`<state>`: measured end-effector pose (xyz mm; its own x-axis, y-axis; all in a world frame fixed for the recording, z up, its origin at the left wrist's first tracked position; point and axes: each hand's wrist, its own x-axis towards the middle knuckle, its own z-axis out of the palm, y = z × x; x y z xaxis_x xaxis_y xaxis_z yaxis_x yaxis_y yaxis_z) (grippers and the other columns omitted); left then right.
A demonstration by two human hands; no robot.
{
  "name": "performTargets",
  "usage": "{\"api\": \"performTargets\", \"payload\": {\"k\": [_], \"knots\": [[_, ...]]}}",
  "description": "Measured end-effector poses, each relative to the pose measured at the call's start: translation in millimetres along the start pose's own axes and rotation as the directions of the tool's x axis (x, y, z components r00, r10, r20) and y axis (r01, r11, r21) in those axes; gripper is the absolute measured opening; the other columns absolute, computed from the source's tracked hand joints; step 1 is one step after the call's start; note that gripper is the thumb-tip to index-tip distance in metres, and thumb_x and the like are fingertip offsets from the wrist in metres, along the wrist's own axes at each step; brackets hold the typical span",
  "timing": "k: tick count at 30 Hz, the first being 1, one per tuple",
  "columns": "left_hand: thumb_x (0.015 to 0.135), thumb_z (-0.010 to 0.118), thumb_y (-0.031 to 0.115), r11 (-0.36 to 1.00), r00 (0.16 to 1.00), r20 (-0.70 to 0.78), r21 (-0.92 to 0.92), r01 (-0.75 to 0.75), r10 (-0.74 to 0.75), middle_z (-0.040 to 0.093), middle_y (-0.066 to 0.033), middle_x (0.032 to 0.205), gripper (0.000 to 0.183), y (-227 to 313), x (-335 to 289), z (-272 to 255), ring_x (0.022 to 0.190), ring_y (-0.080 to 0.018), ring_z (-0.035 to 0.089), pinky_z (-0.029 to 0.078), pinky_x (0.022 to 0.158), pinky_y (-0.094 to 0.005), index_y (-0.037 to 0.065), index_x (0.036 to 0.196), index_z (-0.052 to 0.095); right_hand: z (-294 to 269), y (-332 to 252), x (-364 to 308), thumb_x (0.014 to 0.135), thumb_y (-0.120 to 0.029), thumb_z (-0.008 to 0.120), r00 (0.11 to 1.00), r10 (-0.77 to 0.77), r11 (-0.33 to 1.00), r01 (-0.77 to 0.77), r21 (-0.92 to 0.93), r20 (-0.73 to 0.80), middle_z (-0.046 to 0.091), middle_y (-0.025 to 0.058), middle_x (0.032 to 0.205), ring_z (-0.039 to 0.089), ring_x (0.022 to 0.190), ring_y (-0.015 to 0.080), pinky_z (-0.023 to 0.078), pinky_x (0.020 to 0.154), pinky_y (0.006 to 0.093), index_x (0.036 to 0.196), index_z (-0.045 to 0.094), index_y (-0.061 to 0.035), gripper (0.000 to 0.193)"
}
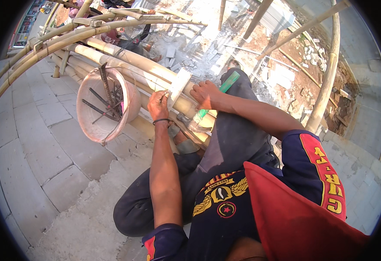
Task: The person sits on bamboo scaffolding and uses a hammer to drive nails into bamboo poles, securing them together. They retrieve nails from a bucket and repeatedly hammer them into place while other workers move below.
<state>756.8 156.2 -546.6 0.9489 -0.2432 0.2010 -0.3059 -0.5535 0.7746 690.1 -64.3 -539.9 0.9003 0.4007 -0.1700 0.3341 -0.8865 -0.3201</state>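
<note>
My left hand [158, 104] is closed with its fingers at the lower edge of a narrow whitish slab [180, 83], which stands tilted over the bamboo poles. Just to the right, my right hand [205, 94] has its fingers curled, apart from the slab; what they grip, if anything, is hidden. A tool with a green handle [230, 81] passes beneath that hand and wrist, and its lower end lies by the poles near my foot. Left of my left hand, a pale pinkish bucket [132, 93] holds several dark metal rods [105, 87].
Bamboo poles [145, 65] run across in front of me, with curved bamboo rails [69, 37] at the far left. A grey block wall surface [38, 143] spreads left. Beyond and below lies rubble-strewn ground [195, 48]. Other people [127, 39] are at the far left.
</note>
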Motion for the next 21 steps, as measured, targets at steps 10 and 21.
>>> {"api": "performTargets", "payload": {"k": [10, 21], "knots": [[0.069, 0.071, 0.001, 0.864, 0.970, 0.066, 0.443, -0.239, 0.234, 0.062, -0.0043, 0.092, 0.021, 5, -5, 2, 0.088, -0.0266, 0.058, 0.043, 0.077, -0.0387, 0.009, 0.086, 0.062, -1, 13, -22, 0.083, -0.023, 0.060, 0.948, -0.314, 0.939, 0.317, -0.133, 0.040, 0.066, 0.0059, 0.069, 0.068, 0.066, 0.0271, 0.051, 0.054, 0.0403, 0.077, 0.065, -0.0109, 0.014], [0.070, 0.070, 0.001, 0.787, 0.950, 0.042, 0.548, -0.282, 0.311, 0.060, -0.0035, 0.091, 0.017, 7, -12, 11, 0.086, -0.0232, 0.056, 0.041, 0.081, -0.0392, 0.010, 0.079, 0.058, -31, 44, -55, 0.080, -0.027, 0.066, 0.993, -0.114, 0.993, 0.115, 0.027, -0.043, 0.065, 0.0106, 0.073, 0.067, 0.067, 0.0307, 0.051, 0.055, 0.0422, 0.089, 0.059, -0.0074, 0.023]]}}
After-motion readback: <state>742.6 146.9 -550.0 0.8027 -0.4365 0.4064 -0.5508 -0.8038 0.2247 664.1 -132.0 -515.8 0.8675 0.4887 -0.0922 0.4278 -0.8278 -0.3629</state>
